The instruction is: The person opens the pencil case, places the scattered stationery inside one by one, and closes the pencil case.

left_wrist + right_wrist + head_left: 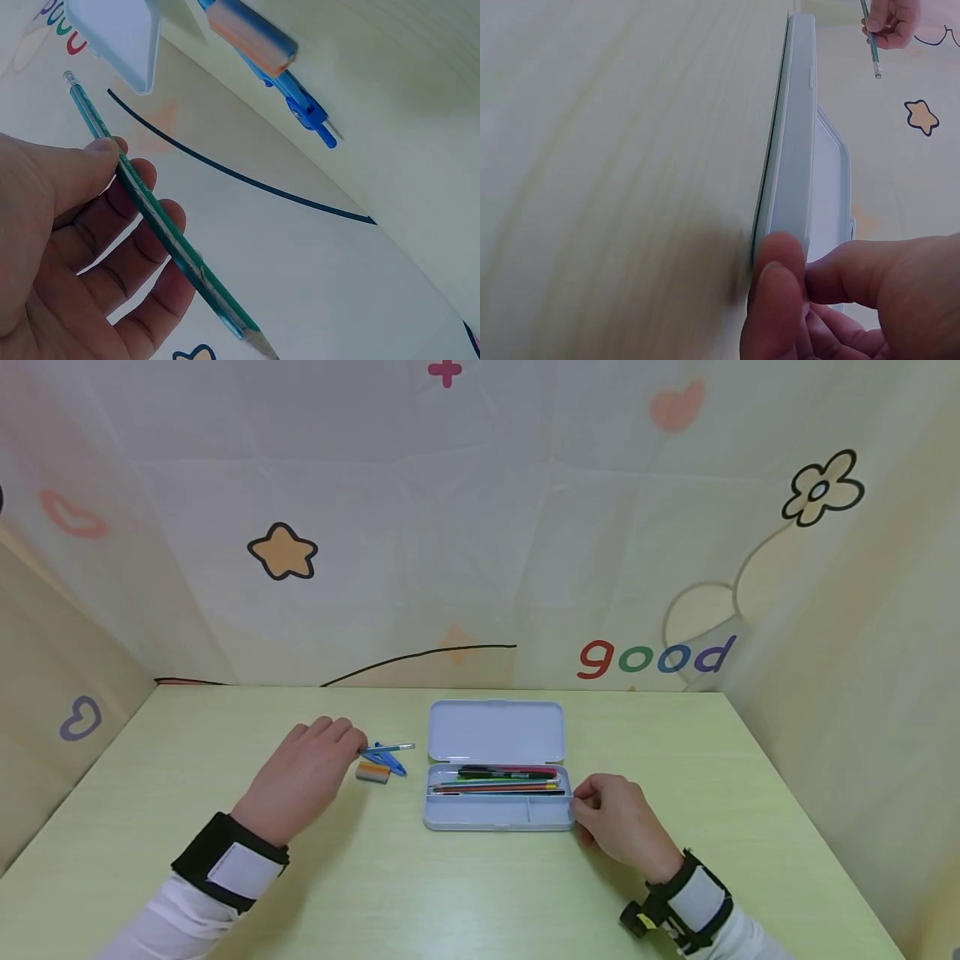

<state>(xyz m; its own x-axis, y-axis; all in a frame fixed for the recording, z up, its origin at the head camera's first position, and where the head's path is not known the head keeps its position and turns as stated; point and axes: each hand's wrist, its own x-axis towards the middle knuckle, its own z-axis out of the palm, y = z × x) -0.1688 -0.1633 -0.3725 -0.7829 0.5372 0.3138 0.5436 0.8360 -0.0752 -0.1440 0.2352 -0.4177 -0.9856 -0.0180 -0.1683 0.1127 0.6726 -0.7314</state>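
Note:
Between thumb and fingertips, my left hand (311,772) pinches a green striped pencil (176,232). The pencil's sharpened tip points to the lower right in the left wrist view, its eraser end to the upper left. A pale blue pencil case (476,814) lies unfolded on the table, with several pencils and pens (495,785) in its rear section. My right hand (622,818) grips the case's right end between thumb and fingers. Near the left hand are a blue drawing compass (304,105) and an orange-and-blue eraser block (251,34).
The case's lid (495,731) lies back behind its tray. A pale wooden table (480,893) carries everything. Behind it hangs a printed curtain (480,552), and more printed cloth (67,710) borders the left side.

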